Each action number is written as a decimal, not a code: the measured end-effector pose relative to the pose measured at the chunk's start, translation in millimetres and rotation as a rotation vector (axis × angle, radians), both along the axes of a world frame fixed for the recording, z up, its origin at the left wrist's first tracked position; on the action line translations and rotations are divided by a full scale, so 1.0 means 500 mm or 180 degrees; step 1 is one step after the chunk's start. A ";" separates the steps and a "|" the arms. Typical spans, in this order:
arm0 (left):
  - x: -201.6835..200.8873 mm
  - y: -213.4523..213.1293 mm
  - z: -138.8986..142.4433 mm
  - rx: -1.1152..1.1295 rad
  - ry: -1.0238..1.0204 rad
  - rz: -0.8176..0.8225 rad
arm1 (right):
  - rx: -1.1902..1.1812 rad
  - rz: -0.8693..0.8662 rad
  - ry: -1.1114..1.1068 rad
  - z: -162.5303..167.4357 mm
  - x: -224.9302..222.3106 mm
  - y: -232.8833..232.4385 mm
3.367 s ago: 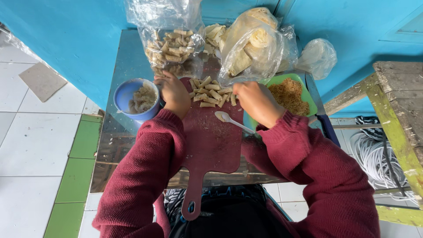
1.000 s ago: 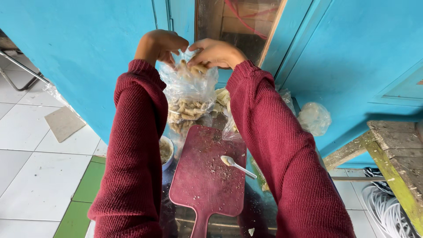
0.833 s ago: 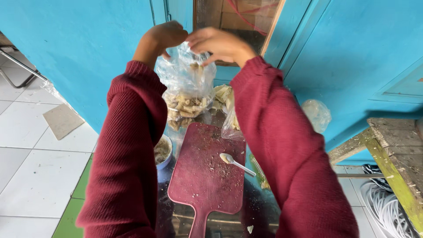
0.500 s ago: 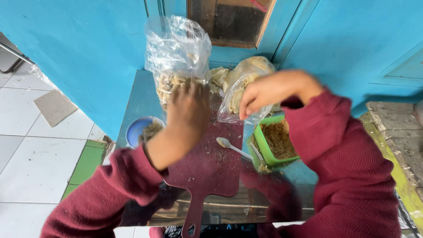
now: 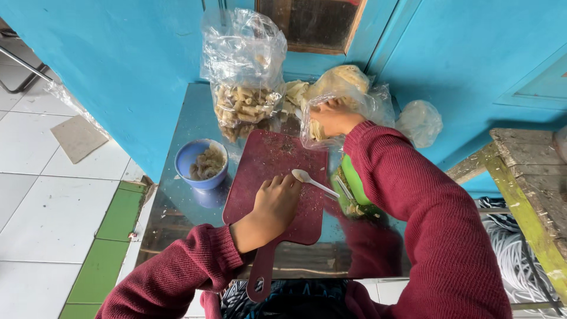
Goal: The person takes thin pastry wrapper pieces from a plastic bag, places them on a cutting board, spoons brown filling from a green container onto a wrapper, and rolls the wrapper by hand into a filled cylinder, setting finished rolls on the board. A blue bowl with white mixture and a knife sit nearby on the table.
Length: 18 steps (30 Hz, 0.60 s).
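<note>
My left hand (image 5: 273,208) rests palm down on a dark red cutting board (image 5: 267,162), fingers loosely together, just left of a white plastic spoon (image 5: 314,183). My right hand (image 5: 332,116) reaches into a clear plastic bag of pale thin wrappers (image 5: 342,94) at the back of the small metal table (image 5: 171,218); its fingers are partly hidden by the plastic. A tall clear bag of rolled fried snacks (image 5: 243,88) stands upright beyond the board. My right sleeve covers most of a green container (image 5: 353,183).
A blue bowl (image 5: 202,165) with brownish filling sits left of the board. A small knotted plastic bag (image 5: 419,122) lies at the back right. Blue walls close the far side. White and green floor tiles lie to the left, a weathered wooden bench (image 5: 528,177) to the right.
Both hands held the snack bag up high a second ago. The bag now stands on the table, my left hand has dropped onto the board and my right has moved to the wrapper bag.
</note>
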<state>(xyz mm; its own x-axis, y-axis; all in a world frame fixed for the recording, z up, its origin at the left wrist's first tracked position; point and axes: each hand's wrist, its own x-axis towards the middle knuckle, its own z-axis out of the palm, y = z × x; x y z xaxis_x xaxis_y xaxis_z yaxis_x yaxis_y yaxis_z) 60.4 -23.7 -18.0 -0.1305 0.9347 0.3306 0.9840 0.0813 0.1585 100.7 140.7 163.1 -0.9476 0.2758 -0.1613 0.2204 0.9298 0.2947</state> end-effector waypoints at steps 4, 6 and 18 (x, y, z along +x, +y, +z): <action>-0.017 0.007 0.012 0.0029 0.0532 0.0857 | 0.0040 0.0011 0.0073 0.005 0.003 0.037; -0.036 -0.001 0.010 -0.0047 0.0777 0.1351 | -0.0292 0.0030 0.0357 0.000 0.023 0.056; -0.039 -0.031 -0.044 -0.0699 0.0599 0.1287 | -0.0969 -0.0368 0.2535 -0.035 0.247 -0.046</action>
